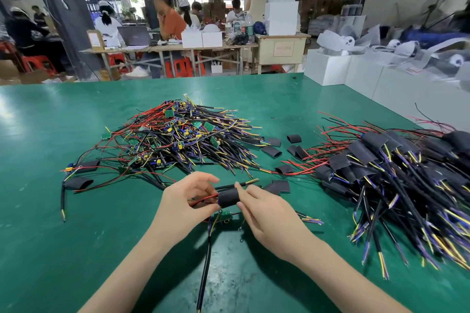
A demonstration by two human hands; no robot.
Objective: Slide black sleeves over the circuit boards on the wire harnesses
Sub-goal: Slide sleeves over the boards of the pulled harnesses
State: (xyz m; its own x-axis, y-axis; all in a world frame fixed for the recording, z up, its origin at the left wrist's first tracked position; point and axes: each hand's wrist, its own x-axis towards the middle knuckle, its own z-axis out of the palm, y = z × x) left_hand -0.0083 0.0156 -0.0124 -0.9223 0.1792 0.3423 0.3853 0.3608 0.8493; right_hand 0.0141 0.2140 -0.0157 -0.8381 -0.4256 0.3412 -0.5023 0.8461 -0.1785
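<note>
I see my left hand (pixel 189 197) and right hand (pixel 256 204) pinching one sleeve (pixel 228 198). It hides its board. At 3 o'clock the done harnesses (pixel 396 170) blur, cut off.

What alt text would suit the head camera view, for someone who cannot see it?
Over a green table, a person's left hand pinches a harness's red wires while the right hand holds a black sleeve on it. A bare pile of harnesses lies behind, a sleeved pile to the right, and loose sleeves between.

Factory floor: workers (pixel 170 18) at benches (pixel 162 49).
</note>
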